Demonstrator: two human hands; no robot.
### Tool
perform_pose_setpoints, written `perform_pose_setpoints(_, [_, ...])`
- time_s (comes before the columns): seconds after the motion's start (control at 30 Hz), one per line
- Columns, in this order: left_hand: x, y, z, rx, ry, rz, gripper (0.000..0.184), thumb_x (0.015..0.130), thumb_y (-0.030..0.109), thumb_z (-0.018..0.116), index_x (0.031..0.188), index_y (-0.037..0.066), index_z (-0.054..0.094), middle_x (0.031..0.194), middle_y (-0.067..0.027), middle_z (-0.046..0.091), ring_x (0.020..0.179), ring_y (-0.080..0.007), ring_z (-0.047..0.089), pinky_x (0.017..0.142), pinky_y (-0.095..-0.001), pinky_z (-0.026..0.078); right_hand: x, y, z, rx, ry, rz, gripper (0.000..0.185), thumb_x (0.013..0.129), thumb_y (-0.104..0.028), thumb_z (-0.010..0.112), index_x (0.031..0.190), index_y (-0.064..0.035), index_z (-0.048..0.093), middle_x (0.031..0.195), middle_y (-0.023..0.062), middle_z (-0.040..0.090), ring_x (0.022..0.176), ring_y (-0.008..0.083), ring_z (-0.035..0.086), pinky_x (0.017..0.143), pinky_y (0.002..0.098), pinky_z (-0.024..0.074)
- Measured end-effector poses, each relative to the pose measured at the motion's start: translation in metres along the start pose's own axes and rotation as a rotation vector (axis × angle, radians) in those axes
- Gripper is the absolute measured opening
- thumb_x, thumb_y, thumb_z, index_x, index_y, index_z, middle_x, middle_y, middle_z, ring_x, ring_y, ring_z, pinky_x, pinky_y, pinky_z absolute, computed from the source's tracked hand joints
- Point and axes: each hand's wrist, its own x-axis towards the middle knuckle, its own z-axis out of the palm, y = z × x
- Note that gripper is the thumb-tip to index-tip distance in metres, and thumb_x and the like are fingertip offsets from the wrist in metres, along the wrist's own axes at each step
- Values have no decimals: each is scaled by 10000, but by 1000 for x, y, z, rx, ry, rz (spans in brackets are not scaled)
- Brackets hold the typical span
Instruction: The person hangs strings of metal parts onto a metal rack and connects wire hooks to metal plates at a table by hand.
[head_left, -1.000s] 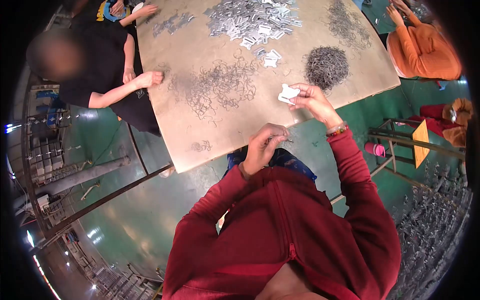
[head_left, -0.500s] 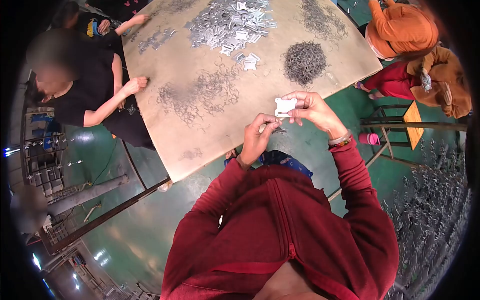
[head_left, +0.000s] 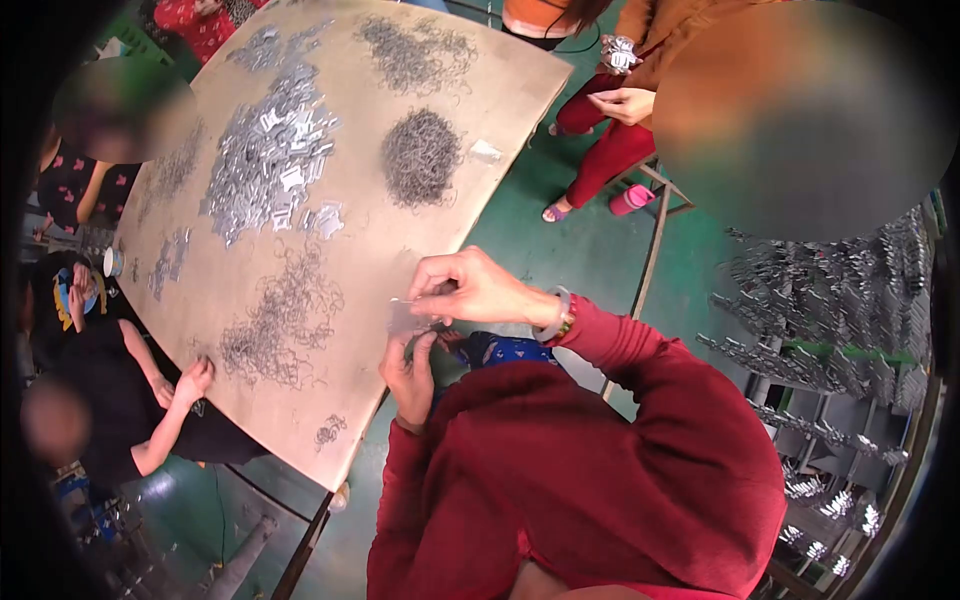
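Observation:
My right hand point(head_left: 460, 290) is pinched at the near edge of the table point(head_left: 330, 450), just above my left hand. A small flat metal plate point(head_left: 403, 316) sits between the two hands, its upper edge at my right fingertips. My left hand point(head_left: 408, 378) has its fingers closed below the plate; what it grips is too small to make out. Beyond my hands lie loose wire hooks point(head_left: 280, 330), a dense round heap of hooks point(head_left: 421, 158) and a large pile of metal plates point(head_left: 268, 165).
Co-workers are at the left side, one with a hand point(head_left: 196, 380) on the table edge. Another person in red trousers point(head_left: 605, 165) stands at the right, beside a pink container point(head_left: 631, 200). Racks of metal parts point(head_left: 830, 300) stand at the far right.
The view has turned to the right, so the table appears further left. The plate, held up facing the camera before, is now tilted and lower between my hands, which are closer together.

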Motion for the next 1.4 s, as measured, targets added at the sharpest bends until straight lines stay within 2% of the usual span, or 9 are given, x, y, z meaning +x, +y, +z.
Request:
perform_pose_setpoints(0.13, [-8, -18, -24, 94, 229, 177, 233, 841, -4, 583, 1069, -27, 544, 956, -111, 620, 831, -208, 592, 754, -308, 470, -11, 5, 11, -42, 32, 27, 73, 805, -80, 663, 843, -22, 641, 730, 39, 663, 645, 84, 623, 587, 222, 491])
perform_pose_setpoints(0.17, [-13, -31, -41, 141, 280, 73, 240, 823, 2, 599, 1062, -16, 576, 952, -124, 631, 827, -226, 594, 777, -324, 463, -13, 7, 13, -89, 66, -76, 77, 797, -71, 671, 856, -25, 655, 750, 42, 667, 657, 96, 633, 608, 229, 498])
perform_pose_setpoints(0.33, [-18, -85, -163, 633, 480, -257, 139, 836, 126, 627, 889, 0, 652, 820, -135, 649, 777, -218, 609, 723, -316, 467, -21, -4, 31, -45, 107, 58, 81, 791, -8, 658, 871, -2, 667, 756, 51, 652, 678, 105, 616, 596, 234, 486])
perform_pose_setpoints(0.43, [19, -88, -216, 487, 549, -168, 158, 824, 147, 626, 889, 11, 673, 855, -160, 659, 756, -245, 634, 695, -307, 474, -31, -5, 27, -132, 207, 75, 70, 761, 71, 653, 820, 36, 637, 747, 78, 642, 646, 114, 603, 582, 218, 474])
perform_pose_setpoints(0.7, [81, -157, -215, 595, 34, -22, 109, 751, 112, 651, 832, 55, 694, 843, -136, 663, 766, -293, 629, 725, -353, 486, -52, -19, 41, -49, 381, 115, 85, 760, 104, 645, 800, 56, 588, 741, 108, 632, 638, 150, 605, 595, 249, 504])
perform_pose_setpoints(0.83, [118, -181, -196, 564, -27, 106, 106, 760, 116, 634, 820, 41, 678, 811, -149, 647, 782, -326, 612, 744, -384, 483, -62, -27, 59, -44, 522, 100, 85, 759, 105, 644, 799, 56, 587, 747, 123, 639, 642, 160, 614, 597, 260, 514])
perform_pose_setpoints(1.1, [138, -196, -176, 1200, -302, 264, 95, 754, 41, 552, 844, 21, 574, 927, -151, 574, 945, -313, 555, 756, -387, 496, -68, -44, 80, -18, 638, 177, 69, 761, 59, 677, 785, 27, 621, 775, 108, 663, 677, 131, 626, 602, 244, 521])
perform_pose_setpoints(1.27, [135, -188, -190, 1329, -311, 343, 73, 768, 1, 498, 826, 9, 543, 900, -186, 554, 913, -340, 551, 760, -397, 494, -74, -40, 72, -8, 600, 114, 87, 763, 50, 677, 833, 21, 635, 794, 87, 666, 694, 113, 622, 612, 233, 517])
perform_pose_setpoints(1.4, [154, -176, -219, 1210, -148, 110, 215, 728, 9, 555, 936, -41, 537, 926, -222, 573, 903, -378, 562, 770, -431, 481, -74, -46, 56, -26, 543, 116, 191, 783, 19, 662, 974, 14, 655, 811, 76, 671, 681, 85, 606, 619, 224, 501])
